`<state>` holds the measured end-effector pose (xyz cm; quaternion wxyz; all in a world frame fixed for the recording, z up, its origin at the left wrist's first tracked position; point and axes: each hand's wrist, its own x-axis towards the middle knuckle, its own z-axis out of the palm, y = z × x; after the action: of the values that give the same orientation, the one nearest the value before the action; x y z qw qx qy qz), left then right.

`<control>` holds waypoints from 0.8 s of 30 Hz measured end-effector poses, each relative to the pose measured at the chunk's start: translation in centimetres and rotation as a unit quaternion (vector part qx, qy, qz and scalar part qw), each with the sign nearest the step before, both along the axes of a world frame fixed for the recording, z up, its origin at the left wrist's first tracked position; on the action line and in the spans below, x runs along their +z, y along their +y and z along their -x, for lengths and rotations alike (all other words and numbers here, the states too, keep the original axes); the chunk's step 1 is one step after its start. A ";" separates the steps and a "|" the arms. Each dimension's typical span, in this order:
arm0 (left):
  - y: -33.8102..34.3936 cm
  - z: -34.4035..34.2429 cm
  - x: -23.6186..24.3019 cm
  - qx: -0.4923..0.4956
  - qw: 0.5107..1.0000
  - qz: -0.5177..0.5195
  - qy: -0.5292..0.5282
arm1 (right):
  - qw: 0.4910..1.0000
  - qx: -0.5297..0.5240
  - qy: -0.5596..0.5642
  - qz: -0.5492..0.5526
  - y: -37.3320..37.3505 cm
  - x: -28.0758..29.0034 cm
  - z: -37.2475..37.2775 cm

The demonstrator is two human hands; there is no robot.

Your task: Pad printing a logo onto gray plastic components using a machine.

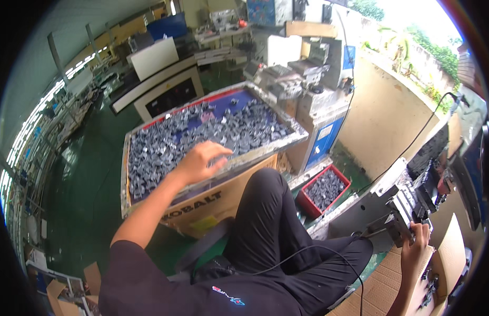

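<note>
The biggest thing in the view is a wide shallow tray (265, 150) with a grey metal rim and a blue floor. It rests tilted on a brown cardboard box (223, 203), to the left front of the seated person. The tray is nearly full of small dark grey parts (165, 145), which lie in a loose heap over most of its floor; only some blue patches show at the far side.

To the right of the person stands a grey metal machine (376, 203) with a dark fixture at its near end. On the floor between the cardboard box and the machine sits a small red crate (302, 203), also filled with dark parts.

The left hand (202, 160) reaches out over the near edge of the tray. Its fingers are spread and slightly bent, palm down, and it grips nothing that I can see. The grey parts lie directly under and just beyond the fingertips; I cannot tell if the fingers touch them.

The right hand (415, 245) is low at the right, at the machine's fixture (405, 218). Its fingers are curled against the metal piece there, but the picture does not show clearly if they close around something.

A thin black cable (307, 250) runs across the person's lap in dark trousers.
</note>
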<state>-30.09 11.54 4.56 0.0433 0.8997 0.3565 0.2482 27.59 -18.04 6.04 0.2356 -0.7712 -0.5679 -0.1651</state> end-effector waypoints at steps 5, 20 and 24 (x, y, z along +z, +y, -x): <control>-0.7 -3.0 -0.5 -0.051 0.997 0.056 -0.002 | 0.999 0.025 0.010 -0.032 -0.1 -1.0 -0.8; 1.4 -11.9 -0.3 -0.003 0.946 0.293 0.141 | 0.998 0.010 -0.056 -0.012 0.4 0.5 0.8; 2.4 -13.4 -5.2 0.047 0.966 0.249 0.060 | 0.995 0.036 0.083 -0.043 -0.1 1.1 0.4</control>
<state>-16.65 13.98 -0.65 0.2330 0.8561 0.4506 0.0992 27.19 -18.14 7.13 0.3207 -0.7503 -0.5663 -0.1164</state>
